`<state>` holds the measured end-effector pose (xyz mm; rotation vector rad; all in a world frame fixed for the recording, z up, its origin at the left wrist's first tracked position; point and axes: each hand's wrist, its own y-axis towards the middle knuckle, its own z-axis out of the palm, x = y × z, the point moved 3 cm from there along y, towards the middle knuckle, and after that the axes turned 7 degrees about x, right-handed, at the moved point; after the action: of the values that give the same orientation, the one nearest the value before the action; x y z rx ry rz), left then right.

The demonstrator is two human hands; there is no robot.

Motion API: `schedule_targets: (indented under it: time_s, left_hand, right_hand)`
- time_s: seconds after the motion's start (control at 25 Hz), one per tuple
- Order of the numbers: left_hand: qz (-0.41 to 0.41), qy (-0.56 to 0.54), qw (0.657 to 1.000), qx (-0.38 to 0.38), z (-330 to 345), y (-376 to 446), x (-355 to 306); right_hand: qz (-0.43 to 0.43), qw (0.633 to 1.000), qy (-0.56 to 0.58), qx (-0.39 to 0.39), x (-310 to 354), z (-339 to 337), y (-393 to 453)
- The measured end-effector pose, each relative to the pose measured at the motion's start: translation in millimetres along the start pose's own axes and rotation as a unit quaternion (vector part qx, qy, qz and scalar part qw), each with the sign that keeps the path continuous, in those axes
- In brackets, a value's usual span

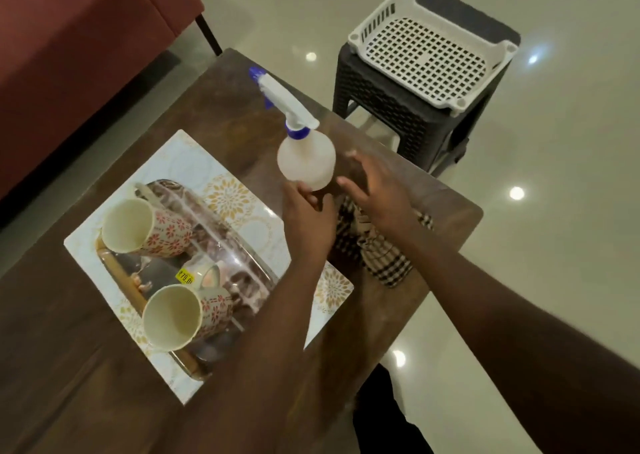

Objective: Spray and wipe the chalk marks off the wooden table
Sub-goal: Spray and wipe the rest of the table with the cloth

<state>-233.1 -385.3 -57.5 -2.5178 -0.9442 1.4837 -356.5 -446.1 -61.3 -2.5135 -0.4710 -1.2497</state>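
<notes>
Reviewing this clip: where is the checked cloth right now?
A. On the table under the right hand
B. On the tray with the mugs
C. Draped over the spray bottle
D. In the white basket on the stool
A: the checked cloth lies bunched on the table beneath the open right hand, beside the spray bottle.

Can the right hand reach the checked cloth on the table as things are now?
Probably yes. The right hand hovers open just above the checked cloth, with nothing between them. The spray bottle stands to the side, by the left hand, and does not block the way down.
</notes>
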Motion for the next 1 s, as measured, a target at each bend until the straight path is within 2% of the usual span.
schedule_targets:
  time_s: [0.08, 0.2, 0.28, 0.36, 0.44, 0.56, 0.6, 0.68, 0.76, 0.8, 0.88, 1.0]
  left_hand:
    - [0.007, 0.022, 0.999, 0.023, 22, -12, 7]
    - [0.067, 0.122, 0.989, 0.05, 43, -25, 9]
    - [0.07, 0.1, 0.993, 0.011, 37, -21, 2]
    - [0.061, 0.026, 0.995, -0.08, 17, -9, -2]
    - [0.087, -0.011, 0.985, -0.149, -3, 6, -9]
    - [0.135, -0.012, 0.981, -0.136, -20, 32, -25]
    - [0.159, -0.009, 0.98, -0.121, -22, 40, -32]
    - [0.196, -0.01, 0.977, -0.086, -20, 58, -44]
    - [0.185, -0.025, 0.981, -0.044, -14, 71, -51]
    - [0.178, -0.038, 0.983, -0.035, -13, 74, -53]
    - [0.197, -0.053, 0.978, -0.051, -12, 77, -51]
    - [0.192, -0.072, 0.977, -0.051, -17, 71, -52]
  right_hand:
    - [-0.006, 0.997, 0.067, 0.027, 15, -2, 24]
    - [-0.034, 0.987, 0.152, 0.047, 35, -1, 55]
    - [-0.044, 0.985, 0.148, 0.073, 35, 2, 65]
    - [-0.044, 0.989, 0.113, 0.088, 28, 5, 64]
    - [-0.032, 0.989, 0.115, 0.087, 17, 2, 53]
    - [0.02, 0.982, 0.168, 0.079, 3, 0, 17]
    - [0.029, 0.986, 0.144, 0.078, -3, 2, 2]
    - [0.019, 0.996, -0.019, 0.089, -19, 10, -26]
    - [-0.016, 0.971, -0.207, 0.114, -37, 25, -44]
    - [-0.034, 0.957, -0.265, 0.113, -45, 32, -49]
    - [-0.054, 0.945, -0.312, 0.084, -48, 37, -53]
    - [-0.033, 0.939, -0.334, 0.079, -49, 35, -52]
